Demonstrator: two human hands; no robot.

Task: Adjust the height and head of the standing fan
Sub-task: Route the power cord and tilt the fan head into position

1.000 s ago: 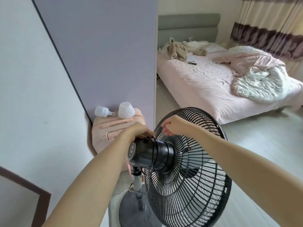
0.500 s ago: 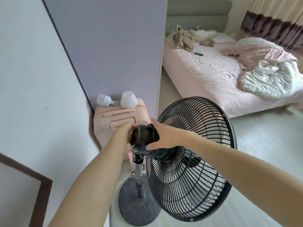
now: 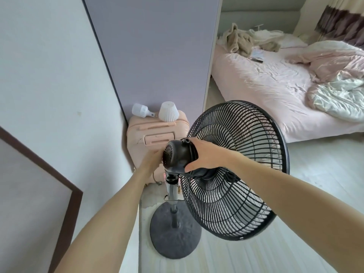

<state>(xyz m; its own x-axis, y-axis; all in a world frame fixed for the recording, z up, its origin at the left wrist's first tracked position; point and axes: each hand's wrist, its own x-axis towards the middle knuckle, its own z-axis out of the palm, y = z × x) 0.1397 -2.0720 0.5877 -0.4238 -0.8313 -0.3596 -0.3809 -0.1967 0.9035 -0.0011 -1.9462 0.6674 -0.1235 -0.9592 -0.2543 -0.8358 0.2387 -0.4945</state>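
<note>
A black standing fan stands in front of me, its round wire cage [image 3: 238,170] facing away to the right. Its black motor housing [image 3: 176,154] sits on a chrome pole [image 3: 171,191] rising from a round dark base [image 3: 175,231]. My right hand [image 3: 206,154] wraps over the top and right side of the motor housing. My left hand [image 3: 152,160] reaches behind the housing's left side and is mostly hidden by it; its grip cannot be seen.
A pink suitcase [image 3: 149,134] stands in the corner behind the fan, with a white bulb [image 3: 140,110] and a white ribbed shade [image 3: 168,111] on top. A lilac panel [image 3: 153,56] rises behind it. A bed [image 3: 275,85] with rumpled covers lies at the right.
My right hand left the cage's top rim and took hold of the motor housing. The left hand slid down behind the housing. The fan head now stands more upright.
</note>
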